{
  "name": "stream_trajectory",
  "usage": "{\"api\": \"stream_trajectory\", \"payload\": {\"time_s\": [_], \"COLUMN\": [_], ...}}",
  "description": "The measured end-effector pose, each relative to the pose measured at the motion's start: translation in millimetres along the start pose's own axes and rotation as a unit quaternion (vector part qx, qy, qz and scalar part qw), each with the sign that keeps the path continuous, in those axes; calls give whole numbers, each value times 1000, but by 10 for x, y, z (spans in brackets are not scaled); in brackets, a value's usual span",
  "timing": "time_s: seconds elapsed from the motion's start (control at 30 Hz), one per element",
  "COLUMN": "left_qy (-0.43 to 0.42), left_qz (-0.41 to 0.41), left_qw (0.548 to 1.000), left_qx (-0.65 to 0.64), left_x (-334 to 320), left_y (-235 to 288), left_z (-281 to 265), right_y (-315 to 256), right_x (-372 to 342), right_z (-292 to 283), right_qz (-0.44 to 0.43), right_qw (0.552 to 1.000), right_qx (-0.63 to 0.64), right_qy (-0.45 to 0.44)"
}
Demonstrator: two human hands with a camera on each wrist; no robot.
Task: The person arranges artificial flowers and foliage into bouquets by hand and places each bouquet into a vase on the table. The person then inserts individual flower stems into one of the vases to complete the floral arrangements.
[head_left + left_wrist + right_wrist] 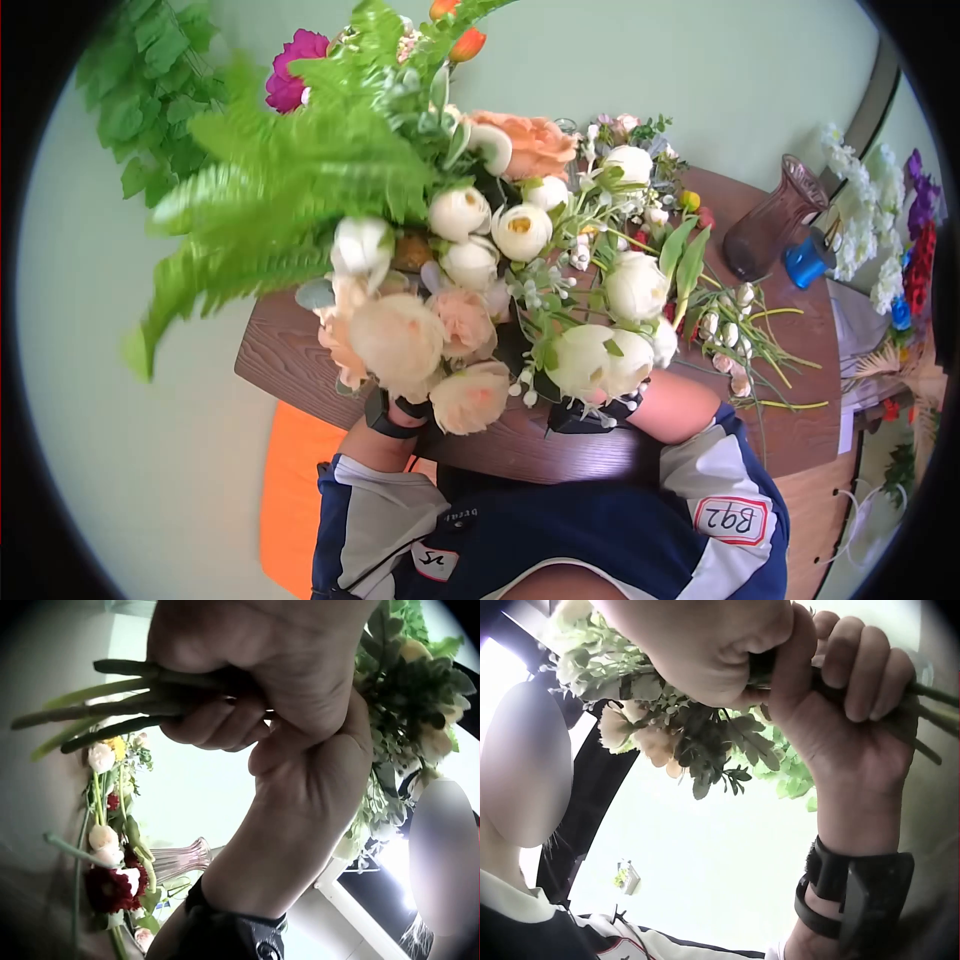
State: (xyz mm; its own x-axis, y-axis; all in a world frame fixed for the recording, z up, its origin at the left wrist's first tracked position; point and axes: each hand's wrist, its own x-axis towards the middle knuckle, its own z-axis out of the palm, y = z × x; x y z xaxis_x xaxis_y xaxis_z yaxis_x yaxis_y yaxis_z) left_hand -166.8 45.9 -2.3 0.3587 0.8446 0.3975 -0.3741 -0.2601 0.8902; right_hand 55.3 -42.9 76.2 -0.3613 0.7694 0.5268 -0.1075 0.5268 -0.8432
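Note:
A large bouquet [467, 263] fills the middle of the head view, with white ranunculus, cream and peach blooms and a long green fern frond [310, 160] leaning left. Its heads hide both hands there. In the left wrist view, my left hand [232, 637] wraps its fingers round the bundled stems [82, 712], whose cut ends stick out past it. Close against it on the flower side, my right hand [697, 645] grips the same stems, seen at the top of the right wrist view. Leaves and pale flowers [656, 742] hang beyond that hand.
On the brown table [290, 345], loose white-budded stems [735, 340] lie at the right. A purple-tinted glass vase [775, 225] and a blue spool [808, 260] stand behind them. More flowers [880, 220] line the far right; an orange seat [290, 500] is at lower left.

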Motion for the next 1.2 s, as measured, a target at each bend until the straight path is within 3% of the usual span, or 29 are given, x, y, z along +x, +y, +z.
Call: {"api": "stream_trajectory", "payload": {"time_s": [0.13, 0.3, 0.63, 1.03, 1.2], "left_qy": [-1, 1, 12, -27, -47], "left_qz": [-5, -18, -45, -50, -62], "left_qw": [1000, 1000, 999, 997, 995], "left_qx": [10, 14, 25, 56, 60], "left_x": [16, -52, -269, -10, 59], "left_y": [0, -68, -173, -168, -216], "left_z": [-28, -35, -13, 50, 112], "right_y": [42, 67, 236, 122, 131], "right_x": [113, -73, 271, -347, -269], "right_z": [114, -174, 283, -294, -16], "right_qz": [2, 16, 45, 39, 50], "right_qw": [1000, 999, 996, 991, 988], "right_qx": [-11, -26, -50, -102, -124], "right_qy": [-12, -27, -65, -74, -71]}}
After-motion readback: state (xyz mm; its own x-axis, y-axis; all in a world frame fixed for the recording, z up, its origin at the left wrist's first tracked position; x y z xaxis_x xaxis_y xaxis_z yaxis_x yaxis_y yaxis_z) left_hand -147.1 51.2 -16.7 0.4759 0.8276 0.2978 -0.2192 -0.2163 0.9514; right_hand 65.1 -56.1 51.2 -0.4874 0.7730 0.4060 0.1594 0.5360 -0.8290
